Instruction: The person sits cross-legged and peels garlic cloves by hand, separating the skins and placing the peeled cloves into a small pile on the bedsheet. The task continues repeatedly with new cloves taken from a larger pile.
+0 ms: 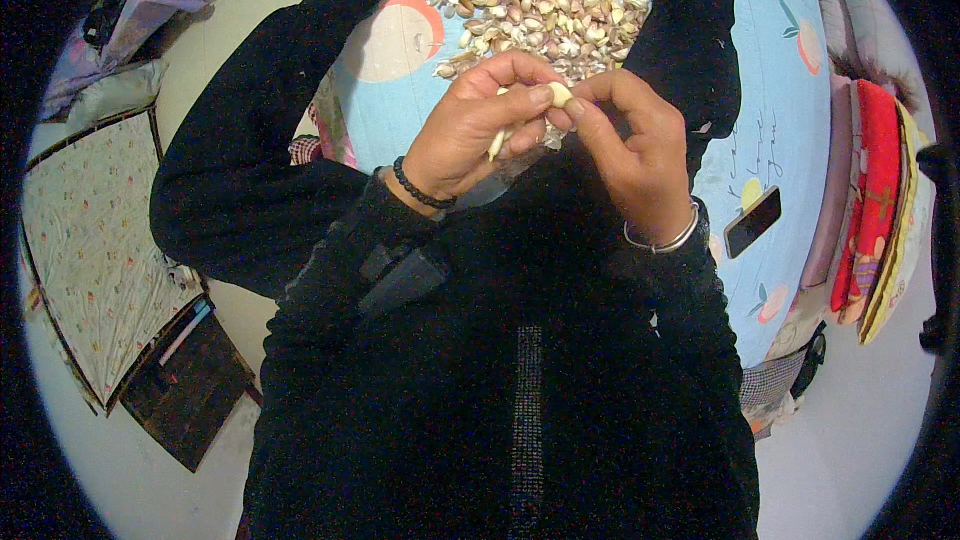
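Observation:
A pale peeled garlic clove sits between the fingertips of both hands, over my lap. My left hand, with a dark bead bracelet at its wrist, is closed around garlic; another pale clove pokes out below its fingers. My right hand, wearing a silver bangle, pinches the first clove between thumb and forefinger. Just beyond the hands, a large heap of garlic cloves, many in pinkish-brown skins, is spread on a blue patterned sheet. Thin, clear-looking material shows beneath my hands, partly hidden.
My black-trousered legs lie on either side of the heap. A phone rests on the sheet at the right, near folded red and yellow bedding. At the left stands a cloth-covered table.

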